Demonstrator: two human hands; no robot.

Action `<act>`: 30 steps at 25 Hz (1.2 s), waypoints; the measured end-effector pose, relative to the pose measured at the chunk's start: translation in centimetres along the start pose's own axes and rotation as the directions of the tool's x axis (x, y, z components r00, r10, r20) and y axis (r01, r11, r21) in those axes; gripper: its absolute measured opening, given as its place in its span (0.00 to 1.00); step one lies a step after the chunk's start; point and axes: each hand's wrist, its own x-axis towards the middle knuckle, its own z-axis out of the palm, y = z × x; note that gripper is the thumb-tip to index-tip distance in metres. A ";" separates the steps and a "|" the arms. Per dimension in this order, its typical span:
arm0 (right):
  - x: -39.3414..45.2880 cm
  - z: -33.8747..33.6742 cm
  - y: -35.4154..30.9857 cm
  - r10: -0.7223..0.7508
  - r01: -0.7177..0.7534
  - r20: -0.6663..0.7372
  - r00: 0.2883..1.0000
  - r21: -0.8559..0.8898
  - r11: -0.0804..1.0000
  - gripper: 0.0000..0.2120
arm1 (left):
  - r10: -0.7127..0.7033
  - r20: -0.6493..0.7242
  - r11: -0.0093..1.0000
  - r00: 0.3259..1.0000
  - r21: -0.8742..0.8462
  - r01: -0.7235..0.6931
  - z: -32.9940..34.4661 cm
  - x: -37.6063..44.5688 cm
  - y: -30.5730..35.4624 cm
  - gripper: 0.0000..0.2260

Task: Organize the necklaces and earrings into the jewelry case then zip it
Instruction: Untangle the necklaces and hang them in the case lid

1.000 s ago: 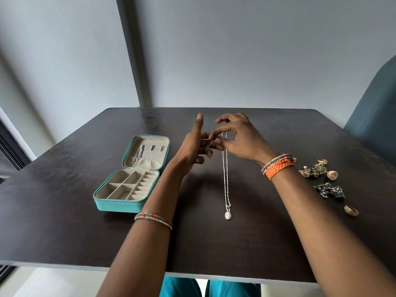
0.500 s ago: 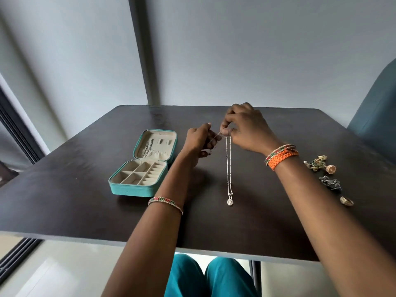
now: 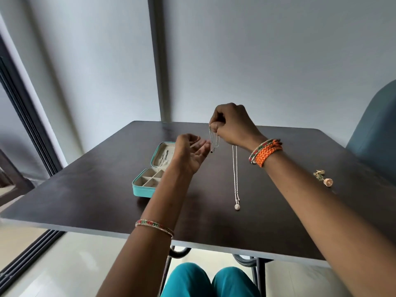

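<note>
Dark wood tabletop (image 3: 90, 196), broad and matte, filling the middle of the view, with a grey wall behind. Blue-grey chair back (image 3: 377, 133) rising past the far right corner. Teal trouser knees (image 3: 210, 281) showing below the near edge.

Teal jewelry case (image 3: 142, 189) lying open left of centre, lid propped up at the far side; beige lining, divided compartments in the base, a few thin pieces hanging against the inside of the lid, too small to identify. Partly hidden behind the left forearm.

Right hand (image 3: 233, 125) raised above the table, fingers curled, pinching the top of a silver necklace (image 3: 235, 174); orange braided bracelets (image 3: 266, 152) on that wrist. Chain dropping straight down in a long doubled strand to a small round pendant (image 3: 237, 206) close to the table surface, contact not clear. A second short loop of chain falling from the same pinch toward the left hand.

Left hand (image 3: 190, 153) palm up just beside that loop, fingers relaxed and loosely spread, gripping nothing; beaded bangle (image 3: 154, 226) lower on the forearm.

Gold earrings (image 3: 323, 179) clustered on the table at the right, well apart from the case.
</note>
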 end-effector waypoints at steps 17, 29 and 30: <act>3.5 4.4 -2.7 -0.161 0.171 0.140 0.977 -0.066 0.983 0.03 | 0.352 -0.018 0.045 0.936 0.999 0.002 -14.6 7.6 5.3 0.23; 1.9 9.3 -4.5 -0.212 0.202 0.233 0.949 0.069 0.977 0.10 | 0.646 0.185 0.397 0.740 0.747 -0.533 -15.2 4.1 3.6 0.11; 1.9 9.8 -4.4 -0.215 0.205 0.223 0.951 0.068 0.976 0.09 | 0.641 0.205 0.384 0.739 0.749 -0.540 -15.1 4.0 3.5 0.11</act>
